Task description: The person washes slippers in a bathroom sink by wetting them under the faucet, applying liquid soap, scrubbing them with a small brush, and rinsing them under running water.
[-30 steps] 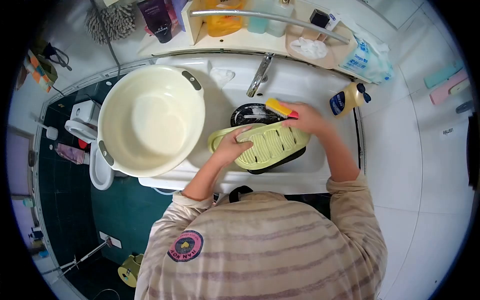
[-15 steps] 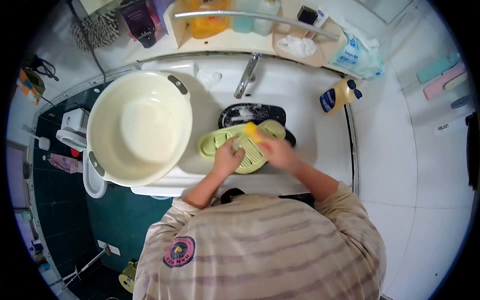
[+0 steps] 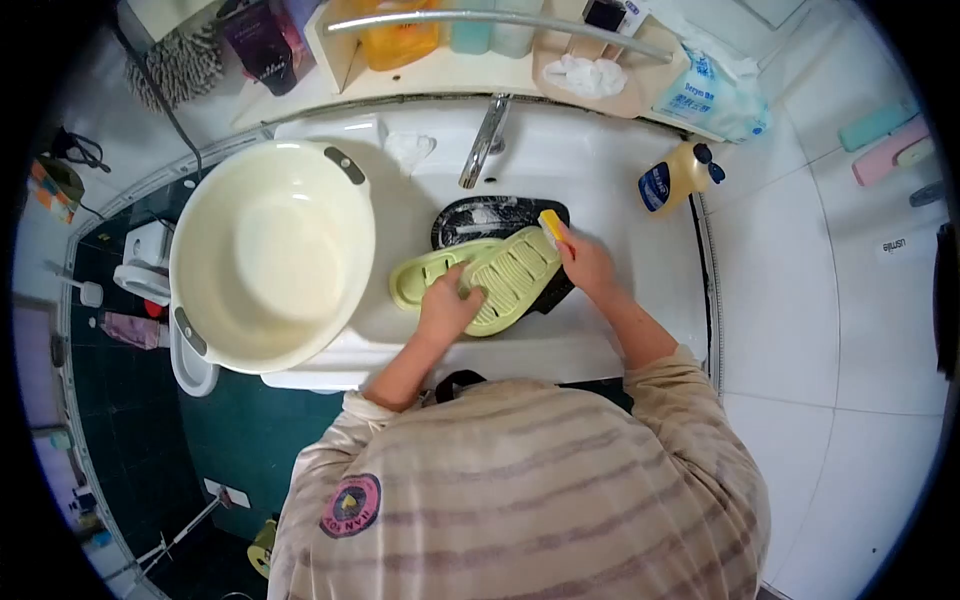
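A light green slipper lies tilted over the sink, its ribbed side facing up. My left hand grips it near its left part, thumb and fingers closed on it. My right hand holds a small yellow and red brush at the slipper's right end, bristles toward the slipper. Behind the green slipper a black slipper with white foam lies in the sink. Another black piece shows partly under the green slipper's right side.
Left of the sink stands a large cream basin. A chrome faucet reaches over the sink. At right is a yellow bottle. Bottles and a tissue pack stand on the shelf behind.
The brush has moved over the slipper's middle and back to its right end. My left hand stays on the slipper. The whole view has shifted a little.
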Tool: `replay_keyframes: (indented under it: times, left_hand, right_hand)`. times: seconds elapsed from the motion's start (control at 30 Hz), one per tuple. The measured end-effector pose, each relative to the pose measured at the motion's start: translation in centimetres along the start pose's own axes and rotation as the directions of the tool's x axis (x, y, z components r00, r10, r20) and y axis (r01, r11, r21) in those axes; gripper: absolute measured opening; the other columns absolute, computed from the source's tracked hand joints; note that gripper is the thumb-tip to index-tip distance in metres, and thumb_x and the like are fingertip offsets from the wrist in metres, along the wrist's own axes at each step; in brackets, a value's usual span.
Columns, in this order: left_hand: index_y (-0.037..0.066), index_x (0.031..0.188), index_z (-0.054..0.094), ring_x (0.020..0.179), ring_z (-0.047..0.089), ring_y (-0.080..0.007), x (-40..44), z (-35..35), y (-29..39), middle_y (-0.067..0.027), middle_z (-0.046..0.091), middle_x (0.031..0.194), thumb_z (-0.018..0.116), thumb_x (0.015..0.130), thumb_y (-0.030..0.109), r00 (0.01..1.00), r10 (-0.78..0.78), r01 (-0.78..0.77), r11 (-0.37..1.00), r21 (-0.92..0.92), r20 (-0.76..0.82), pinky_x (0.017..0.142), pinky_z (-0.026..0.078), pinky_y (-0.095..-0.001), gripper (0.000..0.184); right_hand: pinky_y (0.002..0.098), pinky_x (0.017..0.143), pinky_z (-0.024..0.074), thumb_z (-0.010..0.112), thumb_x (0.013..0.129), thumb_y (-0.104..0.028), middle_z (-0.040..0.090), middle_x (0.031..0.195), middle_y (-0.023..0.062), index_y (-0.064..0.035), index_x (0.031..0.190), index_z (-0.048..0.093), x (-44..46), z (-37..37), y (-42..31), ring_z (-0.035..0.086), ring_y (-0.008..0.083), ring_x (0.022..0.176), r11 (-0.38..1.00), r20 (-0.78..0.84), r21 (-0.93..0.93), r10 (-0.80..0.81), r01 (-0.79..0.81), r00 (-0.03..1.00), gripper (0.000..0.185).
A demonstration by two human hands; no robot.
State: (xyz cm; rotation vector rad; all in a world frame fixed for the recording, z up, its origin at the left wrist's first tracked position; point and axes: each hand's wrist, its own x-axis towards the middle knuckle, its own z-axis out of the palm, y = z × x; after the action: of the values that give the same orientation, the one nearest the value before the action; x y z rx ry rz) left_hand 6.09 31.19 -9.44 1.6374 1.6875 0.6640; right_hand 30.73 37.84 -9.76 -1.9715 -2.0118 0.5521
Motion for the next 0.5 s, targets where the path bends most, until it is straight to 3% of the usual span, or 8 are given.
replay_keyframes:
  times: [0.07, 0.13, 0.17, 0.23, 0.3, 0.37, 0.43, 0.5]
  left_hand:
    - [0.002, 0.125, 0.053, 0.091, 0.06, -0.0306, 0.0, -0.1, 1.8, -0.0217, 0.057, 0.117, 0.065, 0.077, 0.031, 0.998, 0.054, -0.049, 0.98, 0.193, -0.02, 0.078, 0.049, -0.0432, 0.058]
    - [0.005, 0.13, 0.049, 0.114, 0.046, -0.0349, -0.1, 0.2, 3.5, -0.0189, 0.04, 0.138, 0.067, 0.073, 0.046, 0.858, 0.507, -0.293, 0.616, 0.731, -0.083, 0.091, 0.038, -0.0534, 0.073]
    - [0.005, 0.13, 0.049, 0.114, 0.046, -0.0349, 0.0, 0.9, 4.1, -0.0189, 0.04, 0.138, 0.067, 0.073, 0.046, 0.856, 0.511, -0.301, 0.613, 0.73, -0.076, 0.091, 0.038, -0.0534, 0.073]
    - [0.007, 0.135, 0.043, 0.121, 0.037, -0.0351, 0.4, 2.1, 5.3, -0.0144, 0.036, 0.142, 0.067, 0.068, 0.056, 0.968, 0.085, -0.224, 0.721, 0.656, 0.237, 0.096, 0.03, -0.0558, 0.086]
    - [0.009, 0.138, 0.039, 0.116, 0.04, -0.0344, 0.4, 2.2, 5.5, -0.014, 0.037, 0.14, 0.069, 0.065, 0.057, 0.963, 0.105, -0.251, 0.673, 0.696, 0.246, 0.093, 0.033, -0.05, 0.093]
    - [0.01, 0.144, 0.029, 0.117, 0.037, -0.0338, 0.3, 2.0, 6.1, -0.0118, 0.029, 0.145, 0.068, 0.066, 0.057, 0.959, 0.09, -0.256, 0.676, 0.69, 0.269, 0.094, 0.031, -0.0491, 0.099]
    - [0.019, 0.145, 0.027, 0.117, 0.037, -0.0342, 0.5, 1.9, 5.4, -0.0124, 0.029, 0.144, 0.07, 0.065, 0.055, 0.954, 0.102, -0.277, 0.656, 0.702, 0.281, 0.093, 0.031, -0.0493, 0.098]
    - [0.027, 0.143, 0.031, 0.112, 0.041, -0.0358, 0.3, 1.9, 4.9, -0.0151, 0.032, 0.14, 0.073, 0.062, 0.053, 0.959, 0.151, -0.276, 0.682, 0.678, 0.239, 0.089, 0.035, -0.0504, 0.095]
  right_hand:
    - [0.045, 0.065, 0.0491, 0.052, 0.09, -0.03, 0.063, 0.076, 0.0184, -0.0194, 0.127, 0.055, -0.1, -0.6, 0.1, 0.063, 0.0358, 0.071, 0.995, -0.017, -0.087, -0.045, 0.044, 0.999, 0.038]
    - [0.045, 0.064, 0.0492, 0.052, 0.09, -0.03, 0.063, 0.076, 0.0188, -0.02, 0.128, 0.054, -1.0, -0.2, -1.4, 0.063, 0.0358, 0.071, 0.999, 0.007, -0.04, -0.02, 0.021, 1.0, 0.039]
    - [0.045, 0.064, 0.0492, 0.052, 0.09, -0.03, 0.063, 0.076, 0.0192, -0.0206, 0.129, 0.053, -1.4, 0.0, -2.6, 0.063, 0.0357, 0.07, 1.0, 0.027, 0.012, -0.008, 0.007, 1.0, 0.04]
    - [0.0448, 0.064, 0.0495, 0.053, 0.089, -0.029, 0.062, 0.076, 0.0198, -0.0198, 0.129, 0.053, -4.1, 0.7, -3.7, 0.063, 0.0362, 0.07, 0.962, 0.09, 0.156, -0.24, 0.225, 0.967, 0.041]
    - [0.0449, 0.063, 0.0494, 0.054, 0.088, -0.027, 0.063, 0.077, 0.0198, -0.0176, 0.125, 0.056, -3.7, 0.2, -2.6, 0.062, 0.0375, 0.071, 0.953, 0.062, 0.194, -0.247, 0.231, 0.967, 0.038]
    - [0.0449, 0.062, 0.049, 0.054, 0.088, -0.027, 0.063, 0.078, 0.0196, -0.0143, 0.116, 0.06, -0.3, -1.0, 2.0, 0.062, 0.0385, 0.07, 1.0, -0.037, 0.013, 0.02, -0.019, 0.999, 0.031]
    - [0.0459, 0.063, 0.0485, 0.051, 0.089, -0.027, 0.063, 0.079, 0.0193, -0.0126, 0.108, 0.062, -0.2, -0.4, 3.0, 0.061, 0.0383, 0.072, 0.992, -0.189, 0.054, -0.106, 0.118, 0.976, 0.027]
    - [0.0474, 0.067, 0.0477, 0.05, 0.09, -0.027, 0.064, 0.08, 0.019, -0.0107, 0.105, 0.062, -1.8, 0.7, 2.9, 0.061, 0.0383, 0.074, 0.991, 0.011, 0.133, -0.007, 0.005, 1.0, 0.025]
